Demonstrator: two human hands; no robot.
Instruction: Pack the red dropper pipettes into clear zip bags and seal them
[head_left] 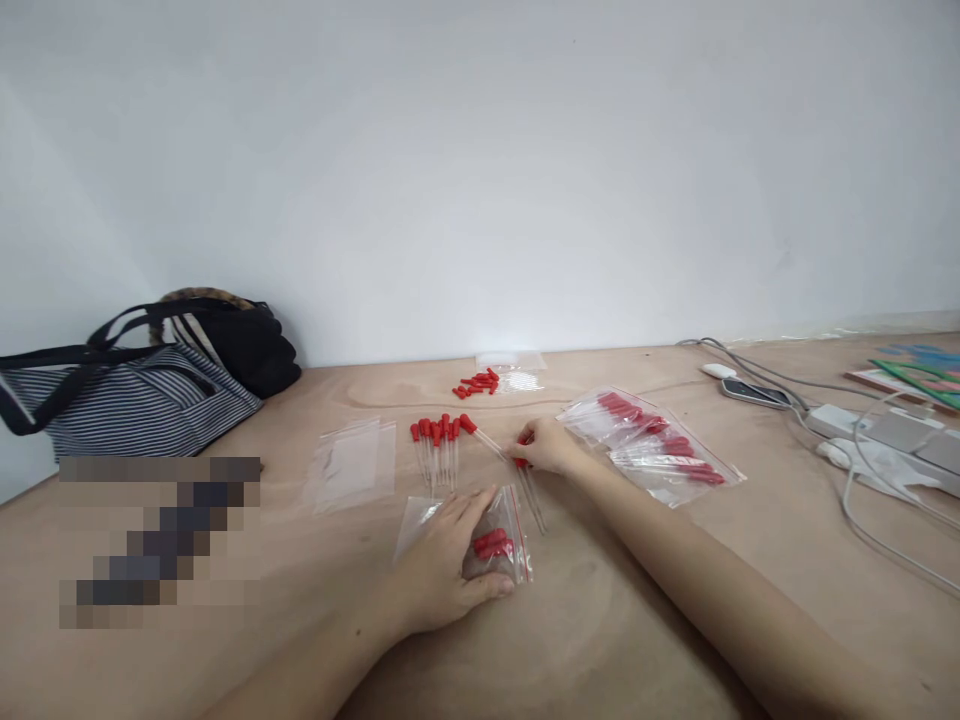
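My left hand (442, 555) lies over a clear zip bag (521, 560), thumb and fingers spread. Inside this bag red rubber bulbs (493, 543) show beside the palm; the rest of the contents is under the hand. With bent fingers, my right hand (544, 447) pinches the red bulbs of glass droppers (531, 498), whose thin tips point down toward me. A single dropper (484, 437) slants on the table just left of those fingers. Farther left, several more red-bulbed droppers (435, 445) lie side by side in a bunch.
Flat zip bags (352, 465) are stacked on the left. Filled dropper bags (660, 445) lie right of my right hand. Loose red bulbs (476, 382) and glass tubes (520, 379) sit near the wall. A striped bag (150, 400) stands far left; cables and a power strip (892, 440) are right.
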